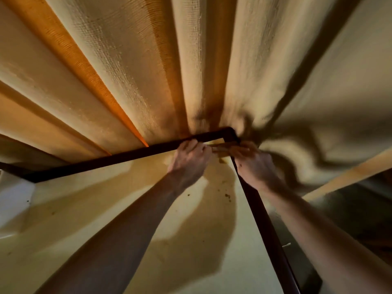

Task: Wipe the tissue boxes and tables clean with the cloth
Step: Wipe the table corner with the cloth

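Nearest the camera: two bare forearms reach forward over a pale yellowish surface [70, 211], the left one in deep shadow, the right one lit.
Surface condition: small dark specks [228, 196] lie on it just right of the left wrist; broad arm shadows fall across it.
Surface edging: a dark rim [101, 161] runs along the far side and turns at a corner down the right side, passing beneath the right forearm.
Left margin: a white object [12, 196] lies at the surface's left edge; what it is cannot be told.
Left hand [188, 160]: placed at the far right corner of the surface, back of the hand up, fingers [192, 145] curled over the dark rim; whether they clamp the rim or merely rest on it cannot be told.
Right hand [252, 162]: blurred, just beside the left hand at the same corner, lying across the rim; whether its fingers are apart or together cannot be told.
Between the hands: a small pale patch shows at the fingertips; it is too blurred to say whether it is the cloth.
Task items: no cloth or tissue box can be made out for certain; the table being worked is the pale surface itself.
Farthest: a cream curtain [127, 71] hangs in heavy folds directly behind the rim, one fold glowing orange, its fabric bunched at the corner above the hands.
Right side: a pale wooden strip [347, 175] slants beyond the right forearm, with dark floor below it.
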A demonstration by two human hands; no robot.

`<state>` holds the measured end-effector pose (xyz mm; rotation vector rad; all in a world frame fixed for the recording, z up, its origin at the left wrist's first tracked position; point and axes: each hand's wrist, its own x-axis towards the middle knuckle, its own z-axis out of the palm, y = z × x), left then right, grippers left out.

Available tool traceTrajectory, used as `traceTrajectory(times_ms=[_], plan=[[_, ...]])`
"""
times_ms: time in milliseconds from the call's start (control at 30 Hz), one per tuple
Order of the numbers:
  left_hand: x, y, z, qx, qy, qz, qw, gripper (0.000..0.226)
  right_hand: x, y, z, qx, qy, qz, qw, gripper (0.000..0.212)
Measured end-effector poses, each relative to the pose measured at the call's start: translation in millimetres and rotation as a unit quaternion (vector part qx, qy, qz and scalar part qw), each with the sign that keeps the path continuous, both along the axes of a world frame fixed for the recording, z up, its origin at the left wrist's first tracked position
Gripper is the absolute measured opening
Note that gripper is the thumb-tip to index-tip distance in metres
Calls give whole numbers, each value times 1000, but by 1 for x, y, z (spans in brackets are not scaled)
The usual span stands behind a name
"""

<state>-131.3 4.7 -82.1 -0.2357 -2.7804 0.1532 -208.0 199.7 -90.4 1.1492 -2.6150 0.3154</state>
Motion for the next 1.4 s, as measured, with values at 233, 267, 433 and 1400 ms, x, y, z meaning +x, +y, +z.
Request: traceTrajectory(times_ms=[233, 267, 433, 1400], plan=[[33, -10, -40, 75, -85, 7, 994, 40, 35, 12, -24, 6, -130, -58, 990, 46], [39, -17, -40, 104, -82, 30, 991, 41, 36, 7, -23, 0, -154, -58, 986, 52], [78, -65, -38, 167, -114, 192, 960, 46, 36, -38, -33, 47, -222, -65, 972, 59], [134, -110, -65, 168, -264, 314, 896, 57, 103, -196, -62, 92, -269, 34, 958, 76]])
